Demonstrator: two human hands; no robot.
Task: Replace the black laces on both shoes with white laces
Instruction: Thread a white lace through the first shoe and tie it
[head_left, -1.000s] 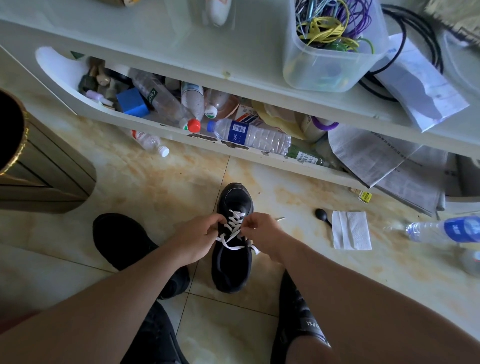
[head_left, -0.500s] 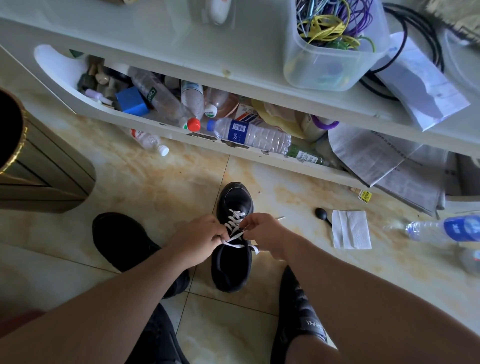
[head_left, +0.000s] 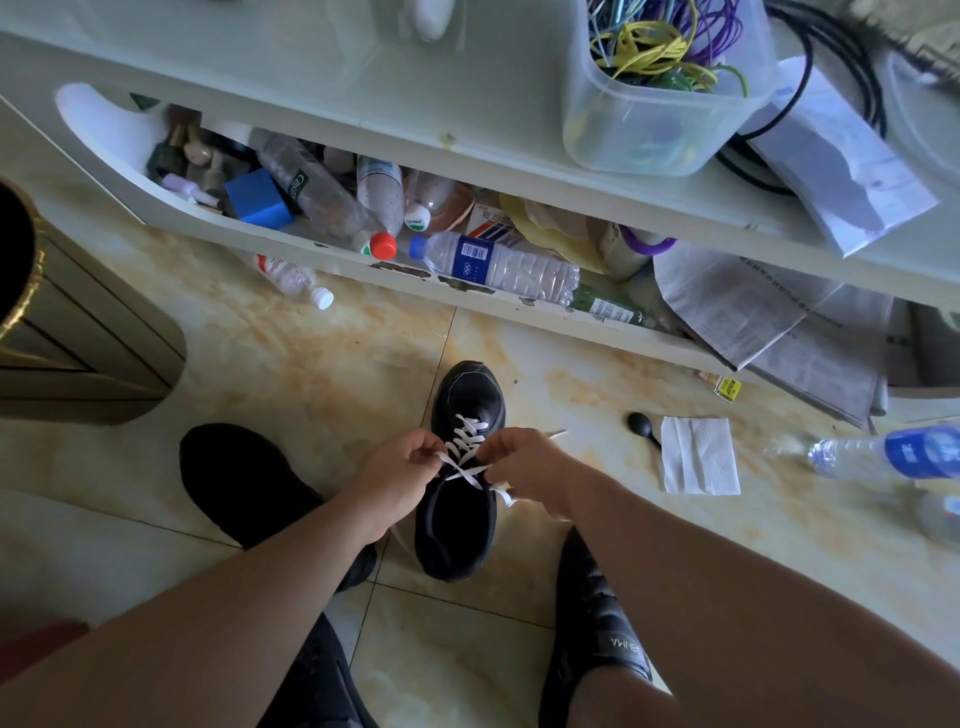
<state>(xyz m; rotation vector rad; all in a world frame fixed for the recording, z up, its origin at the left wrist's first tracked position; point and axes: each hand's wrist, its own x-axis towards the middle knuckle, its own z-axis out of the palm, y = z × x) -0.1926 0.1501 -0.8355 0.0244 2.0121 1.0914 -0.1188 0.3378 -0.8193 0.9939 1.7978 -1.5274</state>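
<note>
Two hands pinch a white lace (head_left: 464, 453) over the shoe (head_left: 460, 499) on the near floor: left hand (head_left: 402, 478), right hand (head_left: 524, 465). Lacing looks nearly finished; next likely tightening and tying.

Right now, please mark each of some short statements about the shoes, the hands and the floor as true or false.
1. Both hands hold the white lace. True.
2. The middle shoe has black laces. False: its laces are white.
3. A tissue lies on the floor, right of that shoe. True.
4. The left hand is on the left shoe. False: it is at the middle shoe.
5. The right hand is idle. False: it pinches the lace.
</note>
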